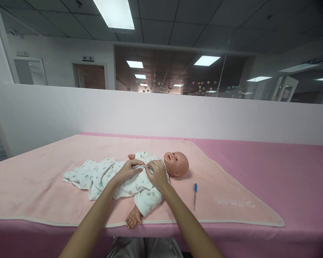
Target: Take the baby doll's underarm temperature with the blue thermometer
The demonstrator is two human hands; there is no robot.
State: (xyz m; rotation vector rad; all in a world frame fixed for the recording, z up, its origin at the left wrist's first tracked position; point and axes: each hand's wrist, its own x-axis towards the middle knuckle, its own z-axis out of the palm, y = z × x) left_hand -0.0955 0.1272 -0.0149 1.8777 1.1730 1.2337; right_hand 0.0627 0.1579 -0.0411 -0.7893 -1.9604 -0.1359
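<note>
Doll (176, 164) on its back on peach mat (226, 186), near desk's (298, 179) front edge | done: patterned garment (147, 200) on, arms sleeved | apparently left: white tie (144, 166) at chest, no finished knot visible | right hand (157, 173): grip pinched on tie; left hand (129, 170): fingers slightly parted beside tie, hold unclear

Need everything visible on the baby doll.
The baby doll lies on its back on a peach blanket, head toward the picture's right. Bald and tan, it looks plastic. It wears a white printed outfit; both doll hands show, no feet do. The person's left hand and right hand are at the outfit's front, by a thin white strip.
</note>
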